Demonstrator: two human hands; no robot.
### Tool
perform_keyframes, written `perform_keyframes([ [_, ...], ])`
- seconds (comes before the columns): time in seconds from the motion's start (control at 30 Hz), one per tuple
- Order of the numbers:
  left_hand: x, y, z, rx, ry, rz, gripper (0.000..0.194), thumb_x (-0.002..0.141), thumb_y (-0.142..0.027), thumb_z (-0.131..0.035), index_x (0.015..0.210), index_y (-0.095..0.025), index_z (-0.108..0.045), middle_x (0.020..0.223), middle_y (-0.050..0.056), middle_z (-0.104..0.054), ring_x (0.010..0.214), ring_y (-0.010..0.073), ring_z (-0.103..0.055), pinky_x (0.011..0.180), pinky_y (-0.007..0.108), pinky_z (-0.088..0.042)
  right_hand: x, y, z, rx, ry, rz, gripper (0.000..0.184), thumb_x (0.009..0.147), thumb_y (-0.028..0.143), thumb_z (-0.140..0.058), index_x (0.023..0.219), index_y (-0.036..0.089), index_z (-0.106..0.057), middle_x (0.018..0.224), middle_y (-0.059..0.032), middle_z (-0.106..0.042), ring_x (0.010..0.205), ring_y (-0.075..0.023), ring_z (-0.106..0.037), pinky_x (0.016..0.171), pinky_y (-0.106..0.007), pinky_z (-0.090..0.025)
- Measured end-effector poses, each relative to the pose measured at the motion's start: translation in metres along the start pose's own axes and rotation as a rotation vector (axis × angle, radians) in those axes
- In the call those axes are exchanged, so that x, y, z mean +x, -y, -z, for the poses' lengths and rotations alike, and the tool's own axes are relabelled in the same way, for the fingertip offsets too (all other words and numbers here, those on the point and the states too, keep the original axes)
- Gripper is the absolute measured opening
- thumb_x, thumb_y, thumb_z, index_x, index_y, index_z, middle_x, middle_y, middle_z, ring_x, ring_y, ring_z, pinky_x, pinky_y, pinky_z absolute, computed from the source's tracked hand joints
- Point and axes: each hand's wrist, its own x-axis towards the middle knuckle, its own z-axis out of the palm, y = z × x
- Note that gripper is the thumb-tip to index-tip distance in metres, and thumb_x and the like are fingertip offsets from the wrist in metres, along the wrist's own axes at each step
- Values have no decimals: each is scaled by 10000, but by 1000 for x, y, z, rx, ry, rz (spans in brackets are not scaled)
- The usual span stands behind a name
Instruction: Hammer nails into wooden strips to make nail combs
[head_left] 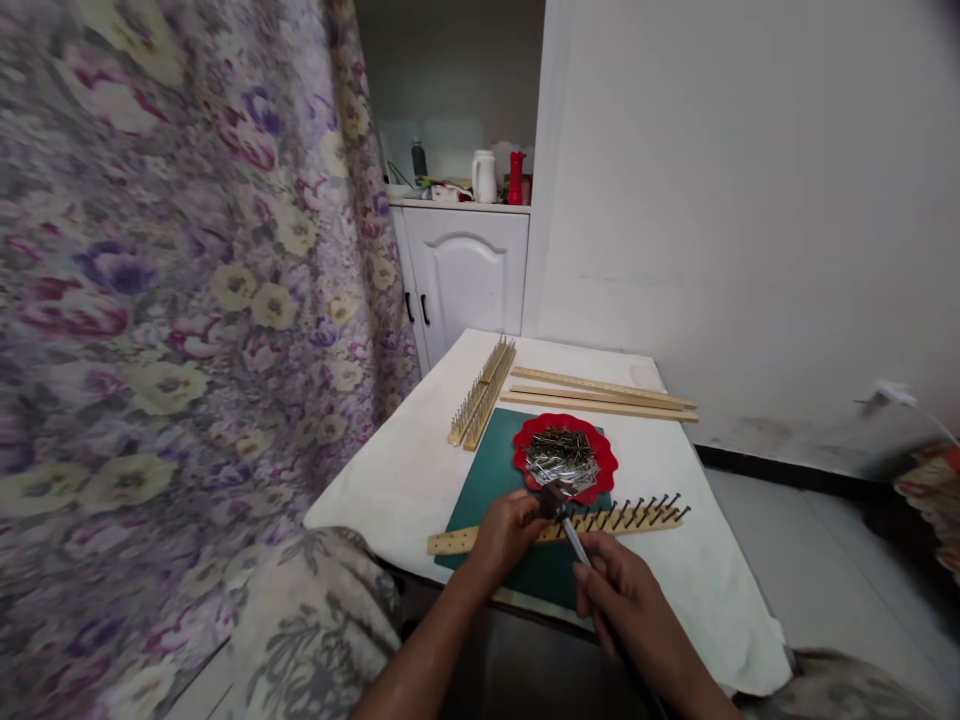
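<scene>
My right hand is wrapped round the handle of a hammer, whose head is over the wooden strip. Just left of the hammer head, my left hand rests on the strip with its fingers pinched together; what they hold, if anything, is hidden. The wooden strip lies across a green mat. Rows of dark nails stand tilted in its right part, while small holes show at its left end. Behind it, a red scalloped dish holds a pile of loose dark and silvery nails.
Two strips full of upright nails stand at the table's far left. Several plain wooden strips lie at the back right. A white cloth covers the table. A flowered curtain hangs at left, and a wall rises behind.
</scene>
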Motion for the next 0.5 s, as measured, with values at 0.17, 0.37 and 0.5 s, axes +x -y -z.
perform_keyframes([
  [0.17, -1, 1, -1, 2, -4, 1, 167, 772, -160, -554, 606, -160, -541, 658, -16, -505, 627, 112, -493, 558, 205, -317, 0, 1, -4, -25, 3, 12, 264, 878, 381, -495, 1052, 182, -517, 539, 99, -528, 279, -24, -358, 302, -136, -237],
  [0.37, -1, 0, 3, -28, 30, 1, 81, 757, -149, -563, 737, -174, -637, 669, -23, -504, 644, 113, -493, 585, 205, -328, -11, 0, 4, 48, -6, -1, 289, 869, 409, -509, 1046, 181, -508, 530, 92, -531, 272, -14, -338, 303, -138, -197],
  [0.5, -2, -4, 15, -91, 36, 36, 156, 712, -139, -590, 863, -172, -618, 598, -62, -409, 577, 102, -422, 554, 200, -305, -27, -18, 16, 87, 76, -74, 388, 818, 510, -534, 1001, 169, -511, 491, 78, -530, 267, -27, -325, 297, -155, -161],
])
